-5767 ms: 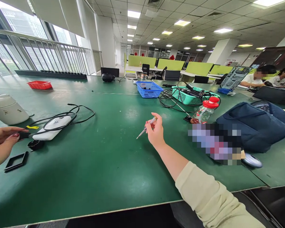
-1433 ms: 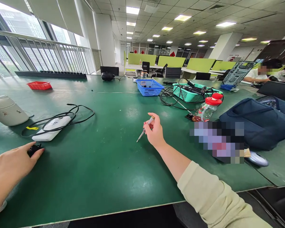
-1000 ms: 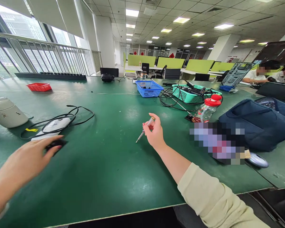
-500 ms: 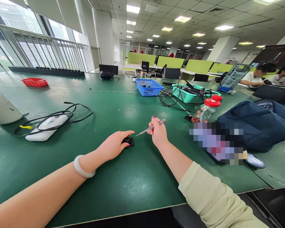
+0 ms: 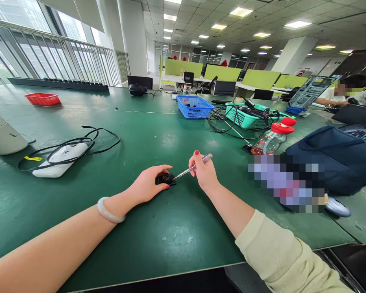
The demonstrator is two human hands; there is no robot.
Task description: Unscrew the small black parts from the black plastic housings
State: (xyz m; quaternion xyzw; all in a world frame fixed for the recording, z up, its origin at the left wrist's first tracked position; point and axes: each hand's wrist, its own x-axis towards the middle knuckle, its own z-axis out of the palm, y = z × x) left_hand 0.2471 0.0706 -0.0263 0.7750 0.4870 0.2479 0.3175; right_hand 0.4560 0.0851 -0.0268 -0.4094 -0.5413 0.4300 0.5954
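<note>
My left hand (image 5: 149, 184) grips a small black part (image 5: 166, 179) between thumb and fingers, and the part lies flat on the green table (image 5: 177, 228). What exactly the part is I cannot make out. My right hand (image 5: 203, 171) is closed round the clear handle of a screwdriver (image 5: 190, 168) with a thin metal shaft. Its tip meets the right end of the black part, slanting down from the right. A white bracelet sits on my left wrist.
On the left lie a white power bank (image 5: 61, 159) with a black cable, and a red tray (image 5: 42, 99). Farther back stand a blue basket (image 5: 195, 108) and a green basket (image 5: 247, 118) of cables. A red-lidded jar (image 5: 273, 138) and dark blue bag (image 5: 332, 158) occupy the right.
The screwdriver tip has come from just above and right of the black part to touching its right end. My left hand keeps its hold. The view has shifted slightly.
</note>
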